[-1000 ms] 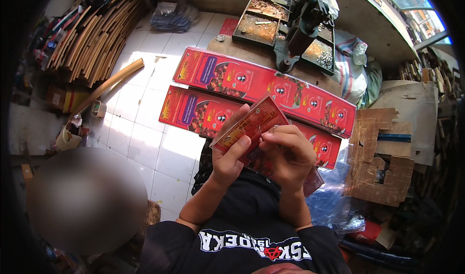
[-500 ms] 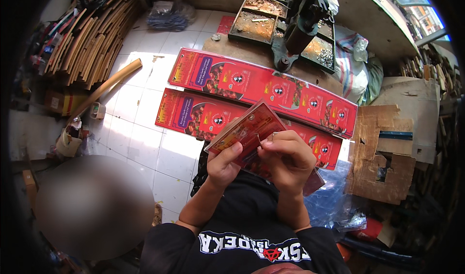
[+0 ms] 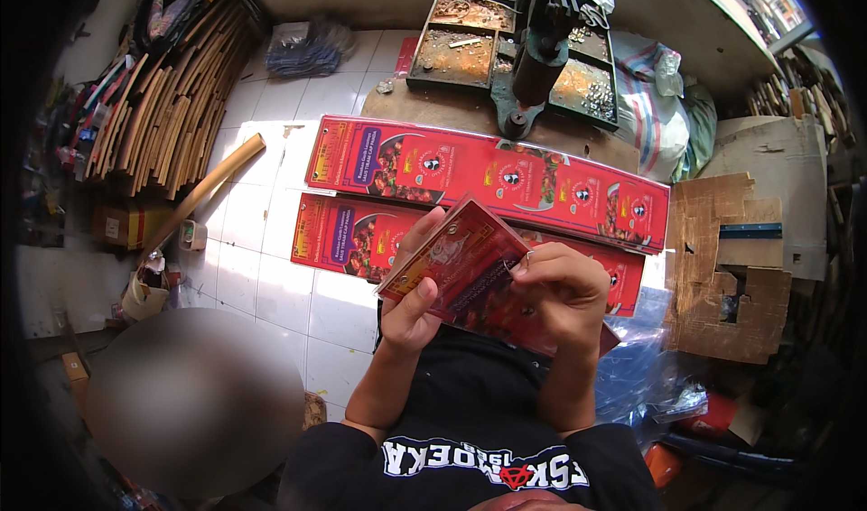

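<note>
My left hand [image 3: 413, 317] grips the edge of a red printed panel [image 3: 479, 263], thumb on its face and fingers behind. The panel is glossy and tilted, with metal eyelets near its left edge, and its lower end reaches toward my right forearm. My right hand [image 3: 569, 285] is closed in a pinch over the panel's upper right edge; whatever small thing sits between its fingertips is hidden. Beyond my hands lie two long rows of similar red panels, a far one [image 3: 470, 168] and a near one [image 3: 348, 236] partly covered by the held panel.
A dark hand press [image 3: 537, 69] stands at the back beside a compartment tray [image 3: 456, 55] of small metal pieces. Cut cardboard [image 3: 722, 267] and clear plastic sheeting [image 3: 632, 357] are at the right. A wooden pole [image 3: 212, 179] and stacked boards [image 3: 163, 105] stand left.
The held panel has tilted so more of its printed face shows. My right fingers have moved slightly right and down to its edge; the thin metal piece seen by them earlier no longer shows.
</note>
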`<state>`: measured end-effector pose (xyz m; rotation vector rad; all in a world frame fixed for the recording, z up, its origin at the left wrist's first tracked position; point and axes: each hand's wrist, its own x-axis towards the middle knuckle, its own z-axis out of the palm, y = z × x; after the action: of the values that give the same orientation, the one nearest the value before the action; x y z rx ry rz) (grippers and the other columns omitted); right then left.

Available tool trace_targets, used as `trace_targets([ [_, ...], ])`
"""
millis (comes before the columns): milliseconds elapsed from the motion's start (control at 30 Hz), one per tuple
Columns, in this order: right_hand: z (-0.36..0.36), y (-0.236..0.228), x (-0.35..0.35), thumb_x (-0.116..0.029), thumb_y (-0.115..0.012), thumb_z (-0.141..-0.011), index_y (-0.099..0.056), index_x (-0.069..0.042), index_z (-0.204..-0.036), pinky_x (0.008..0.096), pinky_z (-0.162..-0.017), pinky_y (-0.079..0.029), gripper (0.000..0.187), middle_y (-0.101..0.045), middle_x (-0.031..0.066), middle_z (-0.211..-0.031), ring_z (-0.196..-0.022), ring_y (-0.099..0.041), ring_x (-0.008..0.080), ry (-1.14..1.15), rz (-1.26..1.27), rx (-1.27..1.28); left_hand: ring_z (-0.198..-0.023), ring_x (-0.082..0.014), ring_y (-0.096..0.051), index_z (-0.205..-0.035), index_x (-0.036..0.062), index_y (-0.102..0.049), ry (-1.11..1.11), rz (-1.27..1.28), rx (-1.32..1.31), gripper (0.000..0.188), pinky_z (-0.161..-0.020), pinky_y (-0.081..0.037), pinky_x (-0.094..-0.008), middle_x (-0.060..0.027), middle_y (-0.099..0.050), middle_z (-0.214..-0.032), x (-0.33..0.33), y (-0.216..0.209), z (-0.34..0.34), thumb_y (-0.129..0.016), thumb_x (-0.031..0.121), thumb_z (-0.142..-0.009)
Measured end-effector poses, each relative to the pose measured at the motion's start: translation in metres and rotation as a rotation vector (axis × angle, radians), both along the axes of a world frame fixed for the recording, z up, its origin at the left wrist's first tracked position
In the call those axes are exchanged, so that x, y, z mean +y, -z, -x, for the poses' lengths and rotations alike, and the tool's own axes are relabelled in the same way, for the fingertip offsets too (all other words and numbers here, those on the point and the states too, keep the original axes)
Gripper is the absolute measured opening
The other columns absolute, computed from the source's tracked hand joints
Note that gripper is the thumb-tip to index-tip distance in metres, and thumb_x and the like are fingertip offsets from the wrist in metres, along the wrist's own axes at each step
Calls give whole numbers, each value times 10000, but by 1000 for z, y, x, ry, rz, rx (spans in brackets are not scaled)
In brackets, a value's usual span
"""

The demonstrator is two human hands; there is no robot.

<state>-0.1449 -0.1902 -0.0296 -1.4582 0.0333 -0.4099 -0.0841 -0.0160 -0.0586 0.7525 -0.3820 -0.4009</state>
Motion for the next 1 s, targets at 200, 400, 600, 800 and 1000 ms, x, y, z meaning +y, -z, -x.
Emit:
trace_targets([
  [200,-2,2,-4,194,-659,-712,-720,12,-858,261,-666,-530,241,-688,108,-847,-754,-676,163,-4,56,-121,-1456,-335,-232,-1505,-68,-170,317,52,-83,1125,-1178,-201,-488,-217,-203,-1577,23,-11,-20,-337,823,-838],
  [400,1,0,-3,173,-691,-711,-723,10,-854,259,-662,-527,220,-687,103,-839,-762,-674,159,-2,32,-126,-1301,-277,-457,-1374,-106,-434,566,-429,-207,669,-1096,-327,-395,-216,-461,-1401,38,-40,-74,-446,440,-989],
  [600,4,-4,-3,171,-692,-715,-724,6,-856,255,-659,-527,219,-683,97,-832,-759,-670,155,10,42,-143,-1005,-165,-627,-1150,-97,-613,555,-262,33,331,-908,-487,-314,-131,-650,-1098,36,-46,-82,-547,177,-975],
  [800,6,-2,-2,164,-697,-723,-723,7,-861,252,-658,-527,209,-684,97,-841,-758,-667,150,10,42,-134,-931,-101,-632,-1111,-50,-642,530,-421,-101,247,-845,-505,-268,-60,-678,-994,30,-53,-88,-614,143,-959],
  [1000,6,-1,-1,166,-695,-727,-723,6,-866,248,-661,-529,214,-686,95,-847,-761,-668,147,7,30,-132,-919,-88,-622,-1061,-44,-645,485,-422,-191,174,-841,-499,-265,-50,-674,-992,27,-52,-89,-608,90,-956],
])
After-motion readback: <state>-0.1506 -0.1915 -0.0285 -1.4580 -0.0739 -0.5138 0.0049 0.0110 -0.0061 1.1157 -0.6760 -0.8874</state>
